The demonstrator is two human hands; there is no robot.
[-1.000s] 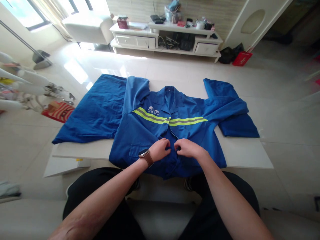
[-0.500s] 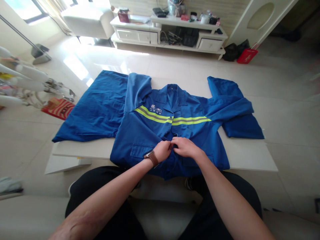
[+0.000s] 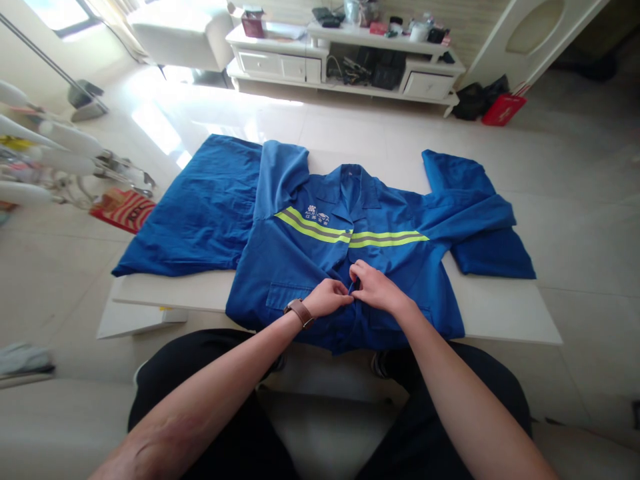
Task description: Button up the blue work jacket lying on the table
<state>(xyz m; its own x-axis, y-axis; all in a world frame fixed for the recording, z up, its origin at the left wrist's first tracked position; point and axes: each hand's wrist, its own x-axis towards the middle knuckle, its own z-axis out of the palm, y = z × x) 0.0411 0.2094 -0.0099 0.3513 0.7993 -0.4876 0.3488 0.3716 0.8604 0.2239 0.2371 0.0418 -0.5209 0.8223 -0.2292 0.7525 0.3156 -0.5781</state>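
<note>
A blue work jacket (image 3: 320, 260) with a yellow-and-grey reflective stripe and a white chest logo lies front up on a white table (image 3: 500, 317). My left hand (image 3: 330, 297), with a brown-strapped watch (image 3: 300, 313) at its wrist, pinches the jacket's front edge below the stripe. Close against it, my right hand (image 3: 374, 285) grips the other side of the front opening, thumb and fingers bent. A button between the fingertips cannot be made out. Folded blue cloth (image 3: 195, 207) lies under the sleeve at the left, and another blue piece (image 3: 493, 250) under the right sleeve.
Across the tiled floor stands a white TV cabinet (image 3: 280, 65) with small items on top. A red striped bag (image 3: 123, 208) and a white rack (image 3: 65, 160) are at the left. A red bag (image 3: 504, 109) sits by the wall at the right. My knees are below the table's near edge.
My fingertips have shifted slightly at the jacket's front opening, and the right fingers have lifted a little away from the left. The whole view has moved slightly; the jacket lies as before.
</note>
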